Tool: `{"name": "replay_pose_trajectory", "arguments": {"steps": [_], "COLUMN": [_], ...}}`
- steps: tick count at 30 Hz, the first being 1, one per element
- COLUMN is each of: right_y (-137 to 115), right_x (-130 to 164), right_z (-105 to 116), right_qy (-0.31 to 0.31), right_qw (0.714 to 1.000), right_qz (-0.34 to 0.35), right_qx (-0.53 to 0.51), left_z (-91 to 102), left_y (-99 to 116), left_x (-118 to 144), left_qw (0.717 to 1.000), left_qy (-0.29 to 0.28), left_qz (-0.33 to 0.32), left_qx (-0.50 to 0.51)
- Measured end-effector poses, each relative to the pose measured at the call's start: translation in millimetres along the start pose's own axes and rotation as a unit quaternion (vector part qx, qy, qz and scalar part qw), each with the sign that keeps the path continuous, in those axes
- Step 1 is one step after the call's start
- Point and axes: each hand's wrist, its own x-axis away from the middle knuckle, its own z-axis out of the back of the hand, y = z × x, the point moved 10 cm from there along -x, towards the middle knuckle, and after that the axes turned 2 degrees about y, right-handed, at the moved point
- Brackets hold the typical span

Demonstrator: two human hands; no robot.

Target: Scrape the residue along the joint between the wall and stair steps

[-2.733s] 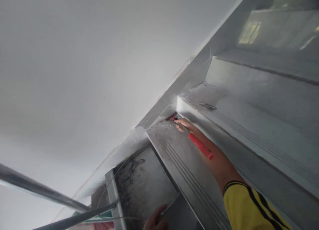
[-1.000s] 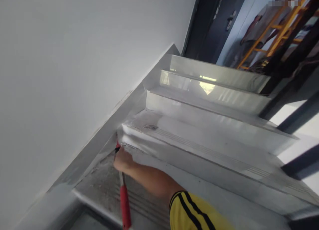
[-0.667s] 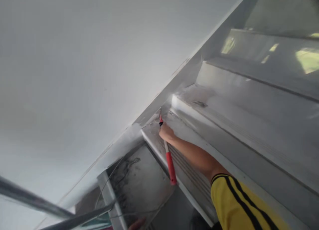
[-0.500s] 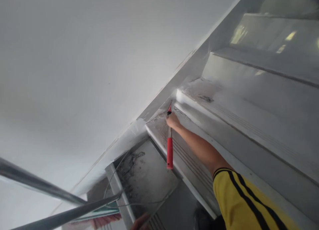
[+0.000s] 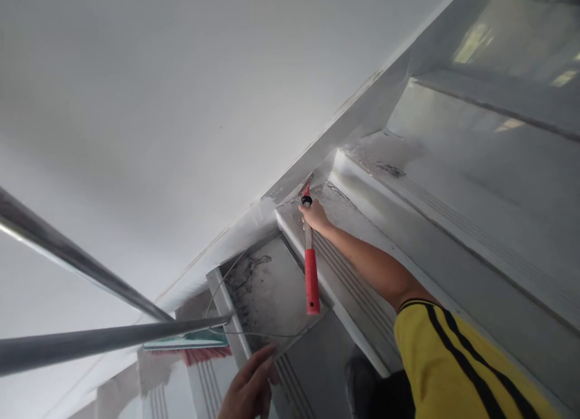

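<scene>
The right hand (image 5: pixel 314 214) is gripping a red-handled scraper (image 5: pixel 312 280) by its metal shaft, and the blade end is pointing into the far left corner of a stair tread (image 5: pixel 362 295), beside the grey skirting (image 5: pixel 362 118). The left hand (image 5: pixel 251 387) is hanging partly open at the near edge, fingers loosely bent, while a broom head (image 5: pixel 190 343) is lying farther left.
</scene>
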Motion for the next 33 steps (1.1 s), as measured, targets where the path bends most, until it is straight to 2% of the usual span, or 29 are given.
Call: {"name": "replay_pose_trajectory", "arguments": {"steps": [3,6,9,12,15,17,18,20,22,25,30,33], "right_y": [7.4,7.8,-3.5,-15.7,-23.1,-24.0,-23.8,-23.1,-21.0,-19.6,-13.7,-5.9], "right_x": [4.6,8.3,10.2,12.2,14.8,14.1,12.8,9.4,7.1,6.7,4.3,1.1], "right_z": [-2.8,4.2,13.5,19.7,18.7,17.3,17.2,17.1,16.1,10.3,-0.3,-2.8], "right_qy": [-0.051,-0.101,-0.128,-0.104,-0.086,-0.091,-0.096,-0.107,-0.11,-0.103,-0.078,-0.071], "right_qw": [0.993,0.977,0.962,0.966,0.975,0.977,0.977,0.974,0.973,0.975,0.98,0.983], "right_qz": [-0.034,-0.053,-0.055,-0.058,-0.063,-0.067,-0.069,-0.074,-0.091,-0.113,-0.13,-0.135], "right_qx": [-0.097,-0.181,-0.234,-0.23,-0.197,-0.18,-0.178,-0.183,-0.181,-0.162,-0.132,-0.1], "left_z": [-6.5,-15.1,-39.2,-90.3,-160.9,-207.9,-224.5,-240.8,-241.0,-226.9,-207.1,-200.0], "left_y": [3.6,7.3,19.5,52.3,104.8,131.5,140.9,157.9,168.3,171.9,170.7,167.6], "left_x": [3.1,4.9,1.6,-5.5,-7.6,-4.3,-3.8,-4.4,-3.9,-1.8,-8.8,-16.2], "left_qw": [1.0,0.999,0.997,0.99,0.964,0.94,0.937,0.938,0.944,0.957,0.959,0.965], "left_qy": [-0.018,-0.034,-0.069,-0.133,-0.218,-0.268,-0.265,-0.218,-0.161,-0.111,-0.122,-0.109], "left_qz": [-0.005,-0.009,-0.009,-0.031,-0.062,-0.024,0.001,0.022,0.024,0.03,0.052,0.057], "left_qx": [0.021,0.03,0.015,0.025,0.139,0.208,0.228,0.268,0.286,0.268,0.252,0.232]}}
